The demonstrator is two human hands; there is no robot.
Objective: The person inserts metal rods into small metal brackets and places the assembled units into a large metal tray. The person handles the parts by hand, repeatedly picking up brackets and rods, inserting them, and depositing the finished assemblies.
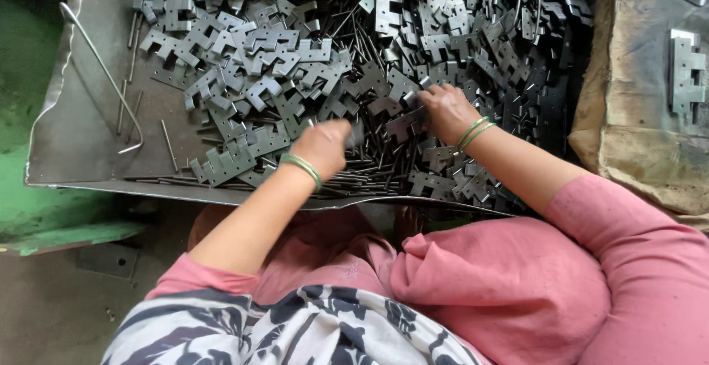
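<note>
A shallow grey metal tray (88, 151) carries a heap of notched hinge plates (281, 62) and thin pins (369, 173). A bent wire rod (103, 77) lies on its bare left part.

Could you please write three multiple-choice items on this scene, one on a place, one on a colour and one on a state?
1. Where does the long bent wire rod lie?
A. on the left side of the metal tray
B. on the sacking at the right
C. across the person's lap

2. What colour are the bangles on the right wrist?
A. red
B. green
C. white

3. What is the right hand doing?
A. hanging empty above the tray
B. resting flat on the sacking
C. gripping a flat hinge plate down in the pile of hinge plates

Answers: 1 A, the rod rests on the tray's barer left part. 2 B, thin green rings circle the wrist. 3 C, the fingers close on a plate that juts to the left of the hand.
</note>
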